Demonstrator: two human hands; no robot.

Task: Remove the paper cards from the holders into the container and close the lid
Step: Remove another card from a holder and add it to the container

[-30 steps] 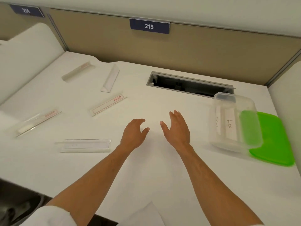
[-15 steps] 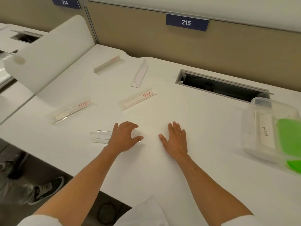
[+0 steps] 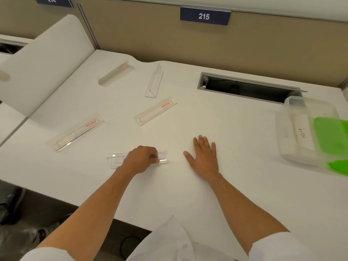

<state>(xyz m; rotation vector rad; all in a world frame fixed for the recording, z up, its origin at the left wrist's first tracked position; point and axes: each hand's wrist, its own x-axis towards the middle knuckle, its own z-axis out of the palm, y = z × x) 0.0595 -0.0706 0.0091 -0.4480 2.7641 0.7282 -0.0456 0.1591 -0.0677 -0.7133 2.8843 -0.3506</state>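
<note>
Left hand (image 3: 140, 160) is closed over the nearest clear acrylic card holder (image 3: 139, 159), fingers curled onto its top edge and right half; the holder lies on the white desk surface (image 3: 235, 140), long axis running 9 to 3 o'clock. Whether a card sits inside it cannot be told. Right hand (image 3: 204, 157) lies flat on the desk, palm down, fingers spread and pointing to 12 o'clock, gripping nothing, just beside the holder's right end but apart from it.

Clear rectangular plastic container (image 3: 293, 147) stands at 3 o'clock from the right hand, well apart, uncovered. Inside lie white paper cards (image 3: 302, 132), long axis roughly 12 to 6 o'clock, one bearing handwriting. Green plastic lid (image 3: 331, 136) rests against the container's right side, part over the rim, part on the desk.

Remaining holders, from the left hand:
- Clear holder with red logo (image 3: 75, 132) at 10 o'clock, long axis 8 to 2 o'clock.
- Flat holder with red-outlined card (image 3: 155, 111) at 12 o'clock, same slant.
- White triangular holder (image 3: 154, 81) beyond it, long axis near 12 to 6 o'clock.
- Far holder with red mark (image 3: 113, 72) at 11 o'clock, axis 8 to 2 o'clock.

Grey recessed cable slot (image 3: 244, 87) lies at 1 o'clock. Blue number plate "215" (image 3: 204, 16) is fixed on the partition.
</note>
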